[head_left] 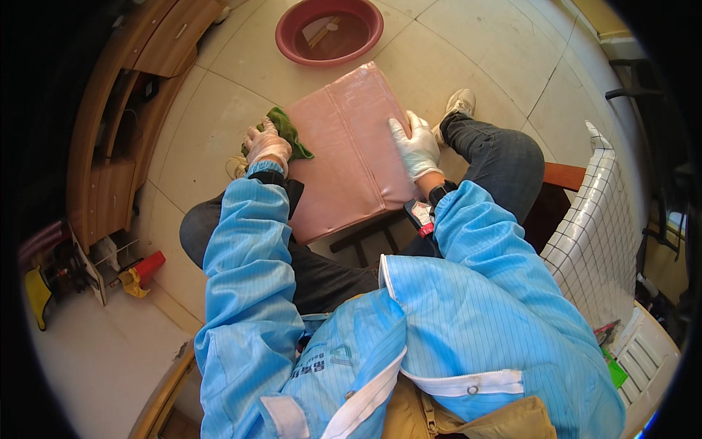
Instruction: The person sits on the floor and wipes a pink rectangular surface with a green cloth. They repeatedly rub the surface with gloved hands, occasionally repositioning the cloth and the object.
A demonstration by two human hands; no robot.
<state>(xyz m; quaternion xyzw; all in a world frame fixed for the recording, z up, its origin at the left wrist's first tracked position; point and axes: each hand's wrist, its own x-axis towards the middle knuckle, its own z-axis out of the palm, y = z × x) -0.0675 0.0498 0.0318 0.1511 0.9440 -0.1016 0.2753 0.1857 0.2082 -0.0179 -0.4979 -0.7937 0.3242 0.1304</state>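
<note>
A pink padded stool top (344,150), seamed across its upper face, stands between my knees. My left hand (268,143), in a thin clear glove, is closed on a green cloth (291,134) at the stool's left edge. My gloved right hand (417,146) rests on the right edge of the stool with its thumb and fingers apart. Part of the cloth lies hidden under my left hand.
A dark red basin (329,33) with water in it sits on the tiled floor beyond the stool. Along the left runs a wooden cabinet (110,139). A white wire-grid panel (596,219) stands at the right, near a white slatted plastic piece (647,358).
</note>
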